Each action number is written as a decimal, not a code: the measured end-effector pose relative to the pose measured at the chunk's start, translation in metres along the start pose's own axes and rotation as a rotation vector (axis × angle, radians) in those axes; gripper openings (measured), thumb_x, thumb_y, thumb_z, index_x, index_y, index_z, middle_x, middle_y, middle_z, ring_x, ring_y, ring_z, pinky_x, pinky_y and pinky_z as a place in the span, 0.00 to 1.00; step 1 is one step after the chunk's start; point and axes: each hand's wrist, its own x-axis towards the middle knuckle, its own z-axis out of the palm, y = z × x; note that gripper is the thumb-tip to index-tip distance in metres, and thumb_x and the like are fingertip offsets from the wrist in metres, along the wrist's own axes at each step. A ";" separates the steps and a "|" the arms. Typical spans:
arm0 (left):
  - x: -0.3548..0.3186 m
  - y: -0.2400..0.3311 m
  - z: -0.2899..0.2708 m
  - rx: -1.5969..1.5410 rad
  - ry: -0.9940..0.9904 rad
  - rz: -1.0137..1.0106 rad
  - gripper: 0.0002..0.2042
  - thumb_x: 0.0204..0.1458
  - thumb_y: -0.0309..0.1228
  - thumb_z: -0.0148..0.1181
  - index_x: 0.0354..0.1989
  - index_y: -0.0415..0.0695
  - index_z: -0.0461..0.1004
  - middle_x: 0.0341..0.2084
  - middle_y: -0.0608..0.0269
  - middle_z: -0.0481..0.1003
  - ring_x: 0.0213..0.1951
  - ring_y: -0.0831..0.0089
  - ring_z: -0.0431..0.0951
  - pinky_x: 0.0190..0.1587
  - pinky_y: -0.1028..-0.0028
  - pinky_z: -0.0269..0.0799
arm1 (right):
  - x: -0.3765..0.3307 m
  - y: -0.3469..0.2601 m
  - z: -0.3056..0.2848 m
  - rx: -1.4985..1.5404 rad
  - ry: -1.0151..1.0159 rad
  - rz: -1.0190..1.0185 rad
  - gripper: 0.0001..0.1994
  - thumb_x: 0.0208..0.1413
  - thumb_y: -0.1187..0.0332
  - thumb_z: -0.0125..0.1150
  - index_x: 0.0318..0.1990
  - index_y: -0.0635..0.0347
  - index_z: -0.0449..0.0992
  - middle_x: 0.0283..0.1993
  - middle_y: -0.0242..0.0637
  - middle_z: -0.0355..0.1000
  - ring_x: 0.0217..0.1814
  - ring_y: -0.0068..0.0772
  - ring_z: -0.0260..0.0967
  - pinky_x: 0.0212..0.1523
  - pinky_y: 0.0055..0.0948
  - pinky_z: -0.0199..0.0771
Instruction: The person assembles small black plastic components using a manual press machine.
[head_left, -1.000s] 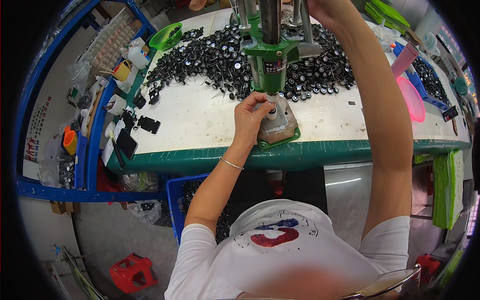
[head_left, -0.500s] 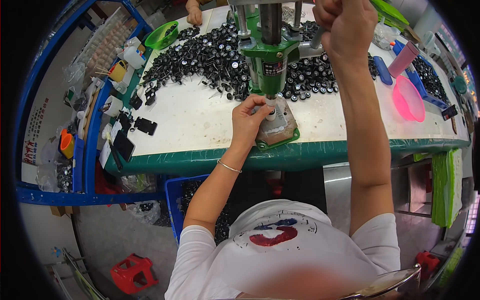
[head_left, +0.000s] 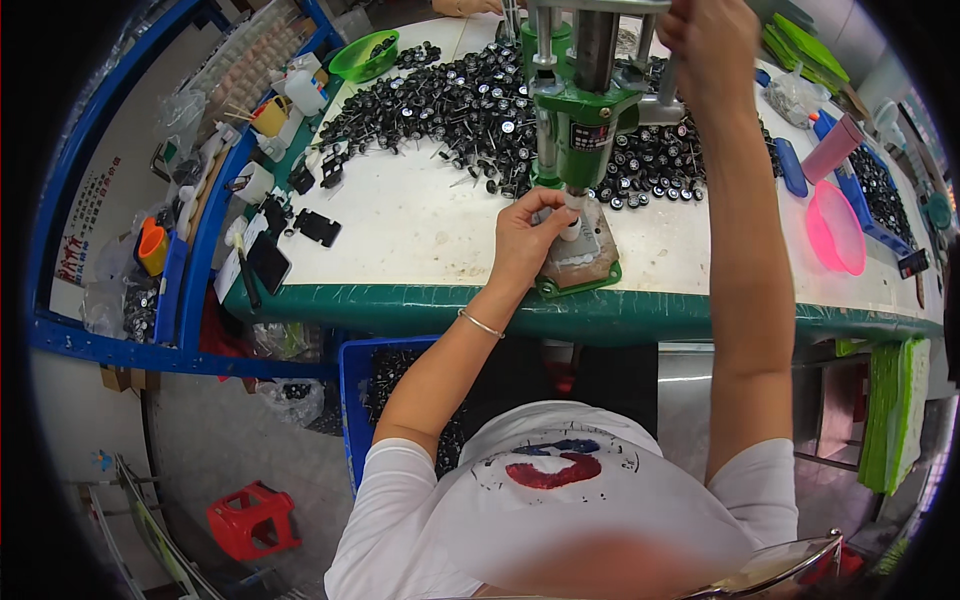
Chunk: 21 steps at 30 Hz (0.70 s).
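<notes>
A green hand press (head_left: 585, 140) stands on the white table, its metal base plate (head_left: 580, 258) close to the table's front edge. Thumb and fingers of my left hand (head_left: 528, 238) are pinched together at the white tip (head_left: 573, 203) under the press's ram. Whatever they pinch is mostly hidden; a short white cylinder (head_left: 570, 232) shows just below them. My right hand (head_left: 712, 50) is raised beside the press, closed around the end of its lever (head_left: 668, 82). Behind the press spreads a big pile of black round-headed parts with thin metal stems (head_left: 450, 115).
A green basket (head_left: 365, 58) stands at the far left, near another person's forearm (head_left: 466, 6). Right of my arm are a pink basket (head_left: 838, 228), a pink bottle (head_left: 832, 150) and a blue tray (head_left: 870, 215). A blue crate (head_left: 355, 400) sits below the table edge.
The view has shifted, so the table scene appears farther right. Both my hands keep nearly the same pose at the press. The other person's hand has moved out of sight, leaving a forearm.
</notes>
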 end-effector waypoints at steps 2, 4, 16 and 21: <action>0.000 -0.001 -0.004 -0.017 0.049 0.011 0.05 0.49 0.23 0.64 0.34 0.38 0.78 0.27 0.71 0.76 0.29 0.85 0.73 0.35 0.83 0.69 | 0.020 0.015 0.005 -0.975 0.538 0.109 0.10 0.60 0.62 0.55 0.30 0.57 0.72 0.20 0.23 0.64 0.17 0.15 0.58 0.17 0.18 0.55; 0.004 -0.002 -0.007 -0.045 0.081 0.028 0.05 0.49 0.24 0.64 0.34 0.38 0.78 0.26 0.71 0.76 0.30 0.85 0.73 0.35 0.83 0.69 | 0.026 0.011 -0.015 -0.947 0.488 0.124 0.10 0.61 0.62 0.54 0.34 0.59 0.74 0.23 0.24 0.67 0.20 0.16 0.62 0.20 0.18 0.59; 0.009 0.008 -0.100 1.017 0.144 -0.168 0.11 0.43 0.36 0.68 0.27 0.39 0.81 0.21 0.60 0.78 0.23 0.71 0.77 0.29 0.73 0.71 | -0.115 -0.025 -0.090 -1.600 0.489 0.336 0.14 0.60 0.58 0.55 0.42 0.58 0.79 0.28 0.30 0.72 0.27 0.18 0.66 0.29 0.21 0.66; 0.030 0.009 -0.109 1.030 0.240 0.053 0.11 0.46 0.35 0.66 0.31 0.39 0.80 0.28 0.58 0.77 0.25 0.69 0.76 0.32 0.71 0.71 | -0.208 -0.019 -0.123 -2.032 0.155 0.588 0.09 0.53 0.67 0.60 0.42 0.55 0.77 0.38 0.39 0.70 0.36 0.41 0.71 0.38 0.36 0.72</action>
